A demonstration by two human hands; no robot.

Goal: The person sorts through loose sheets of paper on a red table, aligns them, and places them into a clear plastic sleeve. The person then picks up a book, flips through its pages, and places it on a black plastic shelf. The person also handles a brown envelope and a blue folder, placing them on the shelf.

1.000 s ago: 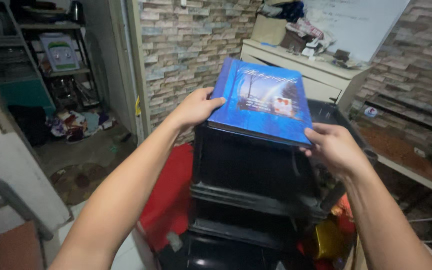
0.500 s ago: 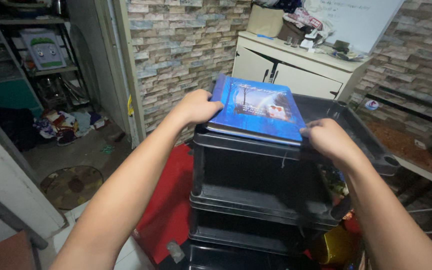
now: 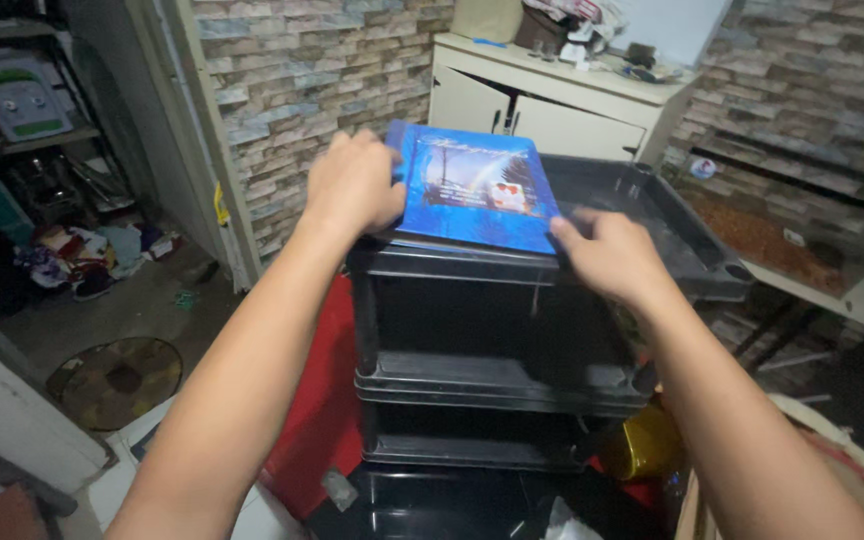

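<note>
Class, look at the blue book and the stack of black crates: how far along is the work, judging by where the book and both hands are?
Done: the blue book lies flat on the top rim of the black crates. In hand: the left hand grips its left edge, and the right hand touches its near right corner. Left: both hands are on it, so it is not yet released.

Blue picture-covered book (image 3: 472,190), seemingly flat atop the stacked black crate's (image 3: 492,320) near corner.
</note>
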